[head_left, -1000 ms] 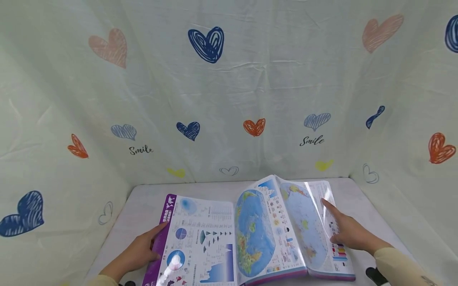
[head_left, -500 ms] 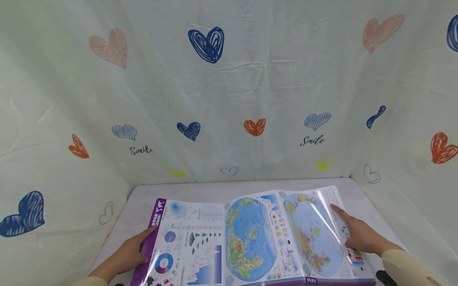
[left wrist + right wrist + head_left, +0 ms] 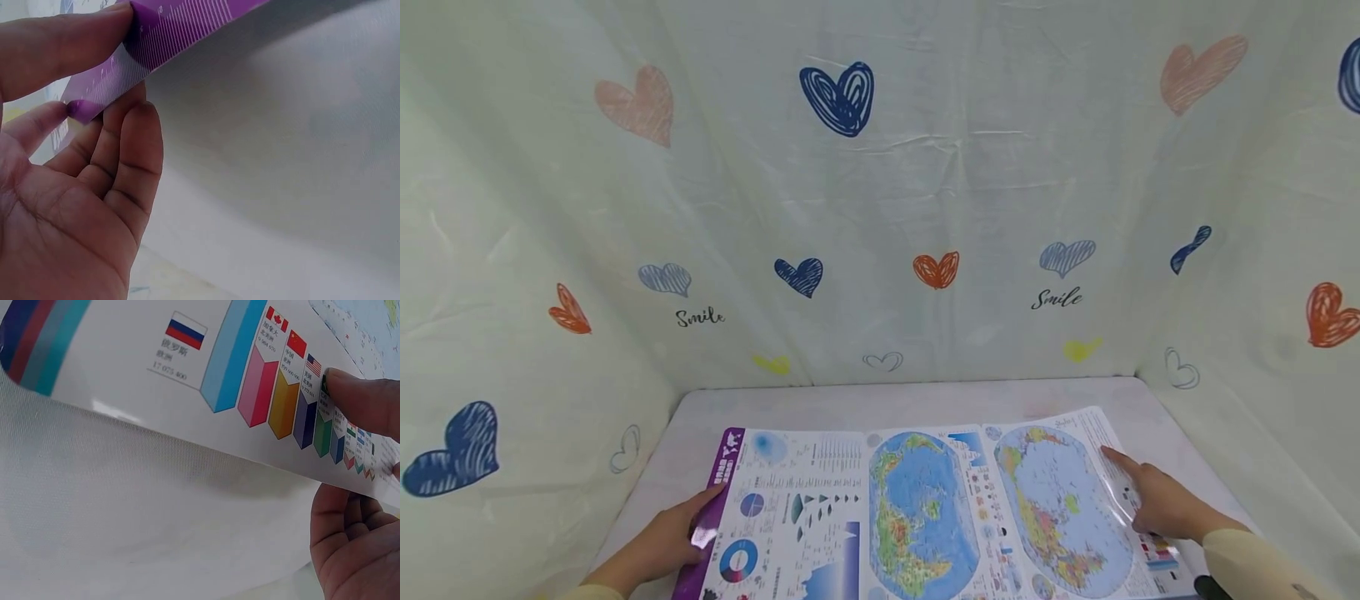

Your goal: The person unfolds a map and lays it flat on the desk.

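A glossy fold-out world map (image 3: 928, 508) is spread across the white table, its creased panels showing two oval maps and several charts. My left hand (image 3: 658, 537) grips its purple left edge. In the left wrist view the thumb (image 3: 75, 47) lies on the purple strip (image 3: 181, 28) and curled fingers are under it. On the far right, my right hand (image 3: 1165, 500) pinches the opposite edge. The right wrist view has its thumb (image 3: 365, 403) over a chart with flags (image 3: 290, 375) and fingers beneath the sheet. The map's near edge is partly cut off in the head view.
The white tabletop (image 3: 910, 404) shows behind the map and at both sides. A pale curtain (image 3: 880, 192) printed with hearts and "Smile" surrounds the table at the back and sides. A dark object (image 3: 1210, 586) sits by the right sleeve.
The map's panels have opened out flatter and wider, and the raised fold between the right panels has come down. My right hand has moved right and nearer, the left hand slightly left.
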